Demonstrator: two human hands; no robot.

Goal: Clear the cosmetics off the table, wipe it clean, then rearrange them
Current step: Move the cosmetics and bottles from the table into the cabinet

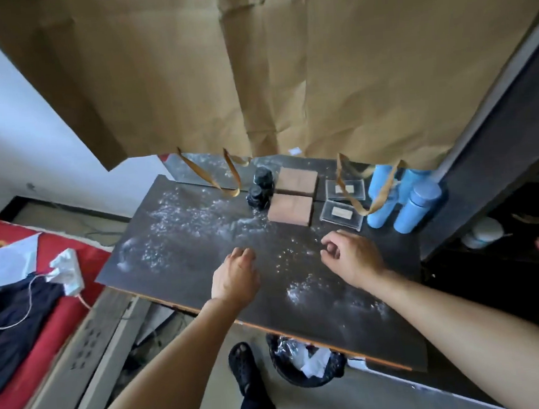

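Observation:
On the dark table (177,276), dusted with white powder (179,224), the cosmetics stand along the far edge: two black jars (260,187), two tan boxes (293,196), two clear flat cases (342,205) and three light blue cylinders (403,197). My left hand (235,278) hovers over the table's middle, fingers curled downward, holding nothing. My right hand (349,256) is loosely closed just in front of the clear cases, and nothing shows in it.
A large brown paper sheet (283,67) hangs over the back of the table, its handles (227,178) dangling near the jars. A black waste bin (306,362) sits under the table's front edge. A red bed (29,320) lies left, dark shelves (506,234) right.

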